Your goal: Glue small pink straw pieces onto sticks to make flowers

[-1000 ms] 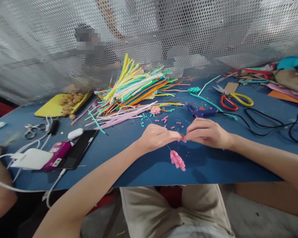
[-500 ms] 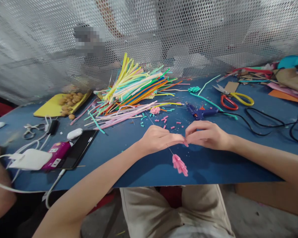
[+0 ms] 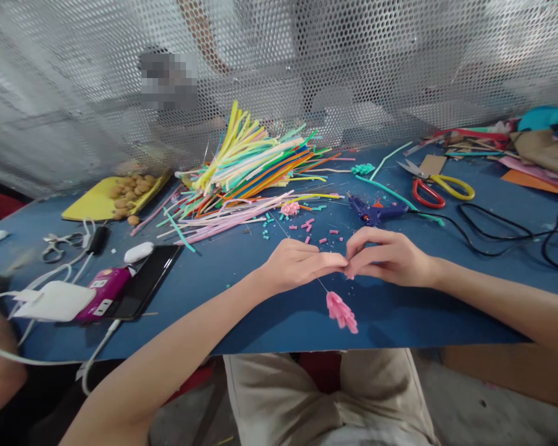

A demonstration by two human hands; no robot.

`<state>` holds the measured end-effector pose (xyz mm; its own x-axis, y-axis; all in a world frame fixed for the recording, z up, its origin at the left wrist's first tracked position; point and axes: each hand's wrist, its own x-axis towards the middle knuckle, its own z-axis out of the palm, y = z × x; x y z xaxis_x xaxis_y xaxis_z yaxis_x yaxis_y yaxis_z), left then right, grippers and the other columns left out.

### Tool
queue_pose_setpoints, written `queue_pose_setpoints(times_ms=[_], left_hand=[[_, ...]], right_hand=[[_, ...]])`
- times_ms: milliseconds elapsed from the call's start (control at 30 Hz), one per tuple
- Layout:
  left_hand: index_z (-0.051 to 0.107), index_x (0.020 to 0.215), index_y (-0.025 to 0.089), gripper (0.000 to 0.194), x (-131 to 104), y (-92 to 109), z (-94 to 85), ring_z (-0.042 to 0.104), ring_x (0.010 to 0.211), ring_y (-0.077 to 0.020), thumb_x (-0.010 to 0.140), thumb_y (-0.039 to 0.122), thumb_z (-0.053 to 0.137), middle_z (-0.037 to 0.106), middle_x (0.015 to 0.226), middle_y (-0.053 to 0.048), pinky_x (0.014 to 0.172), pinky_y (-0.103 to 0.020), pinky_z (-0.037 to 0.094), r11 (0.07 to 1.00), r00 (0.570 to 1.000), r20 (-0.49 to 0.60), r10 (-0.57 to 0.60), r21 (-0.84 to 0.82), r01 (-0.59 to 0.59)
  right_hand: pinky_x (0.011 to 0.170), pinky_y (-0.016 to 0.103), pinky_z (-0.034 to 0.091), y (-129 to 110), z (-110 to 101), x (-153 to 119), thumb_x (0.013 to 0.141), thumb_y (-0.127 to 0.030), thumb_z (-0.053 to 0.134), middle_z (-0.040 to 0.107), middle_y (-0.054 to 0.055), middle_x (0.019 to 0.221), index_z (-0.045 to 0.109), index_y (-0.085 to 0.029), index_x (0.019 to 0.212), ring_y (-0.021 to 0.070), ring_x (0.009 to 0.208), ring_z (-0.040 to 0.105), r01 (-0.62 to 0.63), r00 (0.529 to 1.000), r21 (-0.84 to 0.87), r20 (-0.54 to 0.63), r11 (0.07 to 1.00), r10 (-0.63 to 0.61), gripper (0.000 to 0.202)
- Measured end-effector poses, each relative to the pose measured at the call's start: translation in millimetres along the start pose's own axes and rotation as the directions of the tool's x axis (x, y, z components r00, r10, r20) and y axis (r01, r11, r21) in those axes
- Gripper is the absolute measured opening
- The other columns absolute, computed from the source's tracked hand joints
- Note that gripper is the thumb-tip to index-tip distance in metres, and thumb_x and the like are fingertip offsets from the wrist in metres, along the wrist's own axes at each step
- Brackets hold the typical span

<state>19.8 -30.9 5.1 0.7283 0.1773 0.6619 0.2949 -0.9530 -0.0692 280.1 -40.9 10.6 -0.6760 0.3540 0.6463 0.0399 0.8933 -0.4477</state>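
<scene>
My left hand (image 3: 300,263) is closed round a thin wire, which sticks out past the knuckles on the far side. From the wire's near end hangs a cluster of short pink fuzzy pieces (image 3: 341,311), just above the table's front edge. The fingertips of my right hand (image 3: 385,257) are pinched together and meet those of the left; what lies between them is hidden. Short pink pipe cleaner pieces (image 3: 323,240) are scattered on the table just beyond the hands. A blue glue gun (image 3: 376,212) lies behind my right hand.
A big heap of coloured pipe cleaners (image 3: 255,164) lies at the back against a perforated metal screen (image 3: 353,62). Red and yellow scissors (image 3: 434,183) and a black cord (image 3: 488,232) are on the right. To the left are a phone (image 3: 151,282), a white charger (image 3: 58,301) and another person's arm (image 3: 0,353).
Both hands stay together at nearly the same spot. The pink cluster has swung slightly right and nearer to me. A pink bit seen at the fingertips before is now covered.
</scene>
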Motion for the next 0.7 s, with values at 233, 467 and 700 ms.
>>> queue_pose_setpoints(times_ms=[233, 467, 700], left_hand=[[0.067, 0.106, 0.02, 0.019, 0, -5, -9.5, 0.075, 0.075, -0.0104, 0.089, 0.028, 0.069, 0.079, 0.089, 0.002, 0.067, -0.02, 0.054, 0.983, 0.995, -0.042, -0.091, -0.165, 0.083], [0.072, 0.111, 0.023, 0.025, -5, -19, -11.6, 0.073, 0.087, -0.0146, 0.09, 0.028, 0.06, 0.078, 0.097, -0.001, 0.071, -0.023, 0.052, 0.98, 0.931, 0.306, -0.197, 0.022, 0.2], [0.069, 0.131, 0.036, 0.034, -9, -33, -3.0, 0.072, 0.085, -0.0119, 0.108, 0.044, 0.046, 0.077, 0.102, 0.0, 0.064, -0.018, 0.046, 0.974, 0.884, 0.411, -0.224, 0.111, 0.195]], right_hand=[[0.089, 0.032, 0.061, 6, -6, -5, 0.097, -0.021, 0.067, 0.078, 0.005, 0.1, 0.074, -0.025, 0.101, 0.0171, 0.094, 0.074, -0.14, 0.984, 0.035, -0.106, 0.99, 0.143, 0.009], [0.083, 0.035, 0.061, 13, -14, -6, 0.093, -0.019, 0.07, 0.077, 0.002, 0.095, 0.075, -0.028, 0.103, 0.0176, 0.088, 0.073, -0.164, 0.965, -0.051, -0.216, 0.985, 0.149, 0.014], [0.083, 0.034, 0.06, 9, -19, -4, 0.094, -0.018, 0.068, 0.077, 0.001, 0.093, 0.074, -0.028, 0.102, 0.0179, 0.087, 0.072, -0.164, 0.964, -0.139, -0.232, 0.977, 0.129, 0.014]])
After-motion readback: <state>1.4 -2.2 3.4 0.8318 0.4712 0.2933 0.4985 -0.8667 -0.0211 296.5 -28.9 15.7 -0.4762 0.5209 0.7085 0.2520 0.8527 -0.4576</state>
